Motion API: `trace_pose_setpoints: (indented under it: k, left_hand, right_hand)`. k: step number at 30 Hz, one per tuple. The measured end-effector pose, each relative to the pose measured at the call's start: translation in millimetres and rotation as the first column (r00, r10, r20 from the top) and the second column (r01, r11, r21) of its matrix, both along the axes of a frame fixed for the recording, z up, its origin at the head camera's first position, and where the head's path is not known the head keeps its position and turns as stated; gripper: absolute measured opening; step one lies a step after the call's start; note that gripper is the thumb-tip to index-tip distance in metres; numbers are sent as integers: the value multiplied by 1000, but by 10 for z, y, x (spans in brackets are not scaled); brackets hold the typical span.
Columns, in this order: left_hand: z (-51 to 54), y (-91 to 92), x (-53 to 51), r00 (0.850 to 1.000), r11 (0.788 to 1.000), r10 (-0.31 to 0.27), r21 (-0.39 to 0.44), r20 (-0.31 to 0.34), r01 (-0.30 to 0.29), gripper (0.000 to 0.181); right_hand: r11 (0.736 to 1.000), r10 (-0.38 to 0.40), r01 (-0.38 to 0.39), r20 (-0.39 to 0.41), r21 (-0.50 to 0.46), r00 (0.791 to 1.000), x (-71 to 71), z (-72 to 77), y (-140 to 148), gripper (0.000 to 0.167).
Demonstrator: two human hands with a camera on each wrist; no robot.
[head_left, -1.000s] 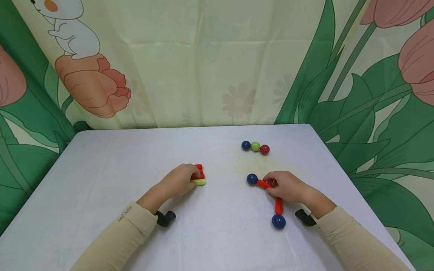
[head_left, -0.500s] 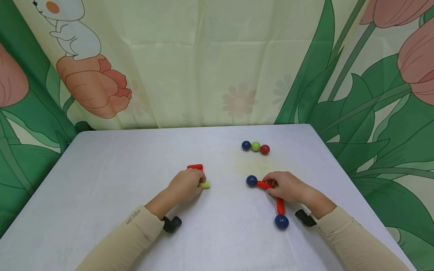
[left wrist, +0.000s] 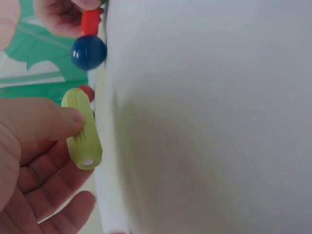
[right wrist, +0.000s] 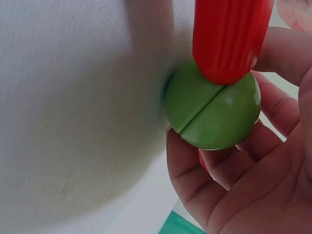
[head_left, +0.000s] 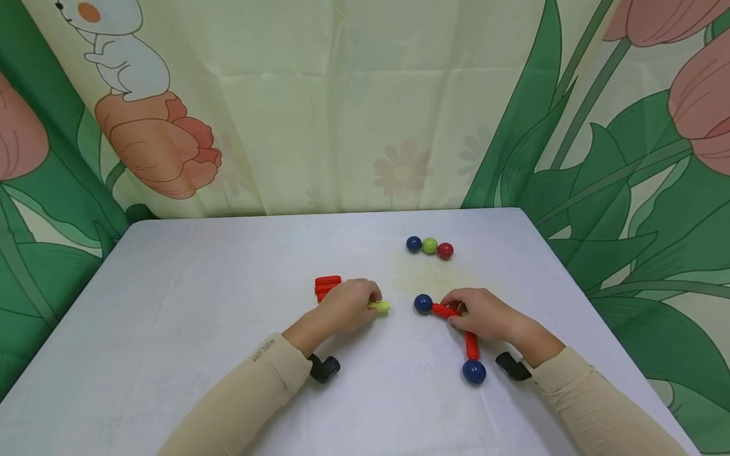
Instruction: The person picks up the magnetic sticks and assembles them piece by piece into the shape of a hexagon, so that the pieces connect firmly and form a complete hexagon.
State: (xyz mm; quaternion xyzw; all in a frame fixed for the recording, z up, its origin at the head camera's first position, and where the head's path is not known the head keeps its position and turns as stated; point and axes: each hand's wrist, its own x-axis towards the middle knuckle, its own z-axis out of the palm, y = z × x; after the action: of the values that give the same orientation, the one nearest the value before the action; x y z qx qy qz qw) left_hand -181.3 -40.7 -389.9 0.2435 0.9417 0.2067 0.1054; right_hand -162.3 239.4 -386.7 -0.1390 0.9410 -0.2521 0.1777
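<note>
My left hand pinches a short yellow-green rod between thumb and fingers. Ridges run along the rod, and a small shiny spot shows at its near end. My right hand holds a green ball, largely hidden in the head view. Two red rods, one pointing left and one toward the front, meet at that hand. Each rod bears a blue ball on its outer end, a left one and a front one. A gap separates the yellow-green rod from the left blue ball.
Several red rods lie stacked side by side behind my left hand, partly covered by it. Farther back, a dark blue ball, a green ball and a red ball sit in a row. A white cloth covers the table.
My left hand has taken the yellow-green rod from beside the red rods and carried it right. The right hand stays in place; the front blue ball has shifted slightly right.
</note>
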Motion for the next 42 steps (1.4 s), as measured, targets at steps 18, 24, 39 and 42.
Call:
trace_pose_setpoints:
  k: [18, 24, 39, 42]
  left_hand:
    - [-64, 339, -70, 998, 993, -60, 106, 35, 56, 18]
    - [-88, 356, -74, 997, 988, -17, 151, 74, 6, 18]
    - [-105, 446, -90, 997, 986, -18, 168, 74, 5, 17]
    - [-113, 451, -96, 997, 986, -22, 169, 77, 9, 19]
  right_hand:
    - [1000, -13, 13, 6, -3, 1000, -8, -13, 10, 32]
    - [1000, -17, 17, 6, -6, 1000, 3, -24, 12, 32]
    - [1000, -30, 30, 12, 5, 999, 33, -15, 24, 35]
    - [999, -37, 37, 12, 2, 999, 44, -11, 28, 36]
